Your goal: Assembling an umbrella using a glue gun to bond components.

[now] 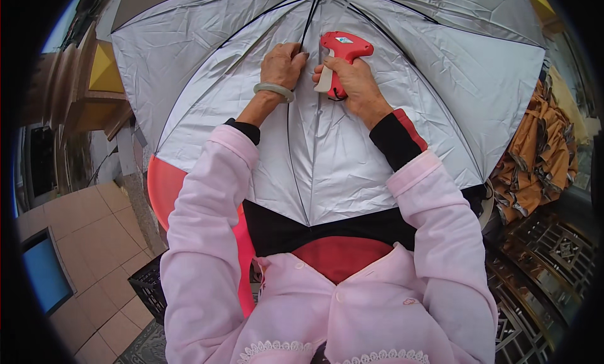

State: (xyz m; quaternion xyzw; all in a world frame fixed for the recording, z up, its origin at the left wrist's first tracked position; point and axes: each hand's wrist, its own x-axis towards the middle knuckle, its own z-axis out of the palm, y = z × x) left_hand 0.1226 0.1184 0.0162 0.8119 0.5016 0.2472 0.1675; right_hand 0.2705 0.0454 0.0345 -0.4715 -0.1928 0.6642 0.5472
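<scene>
An open umbrella (390, 106) with a silver inner lining and black ribs fills the upper view, its inside facing me. My left hand (283, 65), with a pale bangle on the wrist, pinches the lining around a black rib near the centre. My right hand (352, 81) grips a red tagging gun (343, 49) with a white trigger, its nose pointing left toward the rib by my left fingers. Both forearms are in pink sleeves with black cuffs.
A red plastic stool or chair (165, 188) shows under the umbrella's left edge. A heap of folded orange-brown umbrellas (538, 156) lies at the right. Dark patterned metal grating (547, 263) is at lower right, a black crate (148, 285) and tan floor tiles (94, 238) at lower left.
</scene>
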